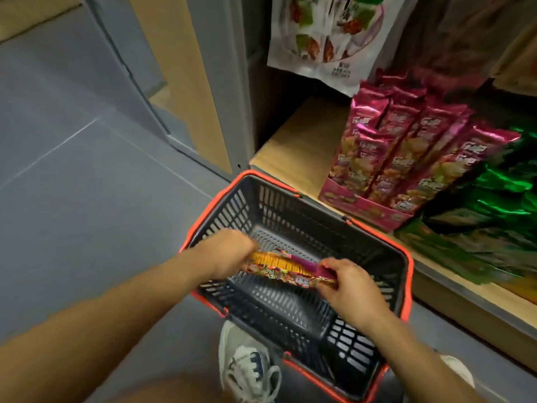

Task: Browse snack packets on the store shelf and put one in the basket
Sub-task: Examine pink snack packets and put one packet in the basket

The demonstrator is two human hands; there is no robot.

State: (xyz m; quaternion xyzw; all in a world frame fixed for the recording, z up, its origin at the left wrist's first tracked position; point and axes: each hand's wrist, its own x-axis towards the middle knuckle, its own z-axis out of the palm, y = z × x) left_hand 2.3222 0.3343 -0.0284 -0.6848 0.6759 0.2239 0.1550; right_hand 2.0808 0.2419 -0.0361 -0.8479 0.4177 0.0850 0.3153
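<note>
We hold the long foil snack packet level over the basket, left hand and right hand each with grip clenched on one end; it looks light, crinkly, slippery, so the sealed ends suit best.

Both hands, left hand and right hand, hold a snack packet over the basket.

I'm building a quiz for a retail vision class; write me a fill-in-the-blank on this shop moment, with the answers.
The left hand and the right hand grip opposite ____ of the long pink-and-yellow snack packet.
They hold it over the dark slatted plastic basket, which is otherwise ____.
The foil packets right of the upright pink foil packets on the wooden shelf are ____.
Missing: ends; empty; green.
</note>
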